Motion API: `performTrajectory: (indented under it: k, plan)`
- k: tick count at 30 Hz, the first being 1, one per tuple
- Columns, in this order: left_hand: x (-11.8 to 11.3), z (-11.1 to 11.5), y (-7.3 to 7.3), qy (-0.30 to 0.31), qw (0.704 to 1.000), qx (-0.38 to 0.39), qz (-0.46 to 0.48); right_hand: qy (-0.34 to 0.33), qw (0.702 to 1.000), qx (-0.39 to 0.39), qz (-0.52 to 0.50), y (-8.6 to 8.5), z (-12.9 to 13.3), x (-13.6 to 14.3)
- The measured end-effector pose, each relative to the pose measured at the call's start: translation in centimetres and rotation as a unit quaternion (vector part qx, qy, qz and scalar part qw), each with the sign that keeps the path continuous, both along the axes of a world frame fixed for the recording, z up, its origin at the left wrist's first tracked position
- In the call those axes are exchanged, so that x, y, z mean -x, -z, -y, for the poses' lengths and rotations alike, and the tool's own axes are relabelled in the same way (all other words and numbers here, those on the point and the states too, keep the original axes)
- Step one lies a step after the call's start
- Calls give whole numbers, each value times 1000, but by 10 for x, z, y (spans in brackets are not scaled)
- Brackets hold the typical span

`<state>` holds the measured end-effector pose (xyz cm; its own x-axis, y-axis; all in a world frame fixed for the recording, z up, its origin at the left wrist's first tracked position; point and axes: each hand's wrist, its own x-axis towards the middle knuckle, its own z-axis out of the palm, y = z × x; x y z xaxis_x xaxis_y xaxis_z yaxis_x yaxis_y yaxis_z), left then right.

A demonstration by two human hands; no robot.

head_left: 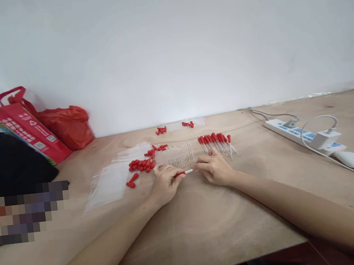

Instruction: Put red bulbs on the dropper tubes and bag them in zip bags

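Observation:
My left hand (166, 183) pinches a red rubber dropper bulb (179, 174). A clear dropper tube (189, 171) sticks out of that bulb toward my right hand (211, 169), whose fingers are closed on its far end. Behind my hands lies a row of bare clear tubes (174, 154). Left of the row is a pile of loose red bulbs (141, 165), and two more bulbs (133, 180) lie nearer to me. Behind my right hand, several droppers with red bulbs fitted (214, 139) lie side by side.
Clear zip bags (108, 186) are spread at the left. Farther back, another bag (176, 126) lies beside small red bulbs (160, 130). A white power strip (300, 134) with plugs and cables is on the right. Red bags (65, 125) and a black bag (12, 162) stand at the left.

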<state>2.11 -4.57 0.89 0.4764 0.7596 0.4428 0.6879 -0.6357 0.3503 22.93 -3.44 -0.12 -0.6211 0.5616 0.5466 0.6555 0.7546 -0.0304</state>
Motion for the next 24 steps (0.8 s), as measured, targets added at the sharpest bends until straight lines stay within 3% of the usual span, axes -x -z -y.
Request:
performTrajectory:
  k: [13, 24]
  plan:
    - [-1, 3, 0, 40, 997, -67, -24, 0, 1000, 5, -6, 3, 9, 11]
    - [2, -2, 0, 78, 990, -92, -67, -6, 995, 96, 6, -1, 7, 20]
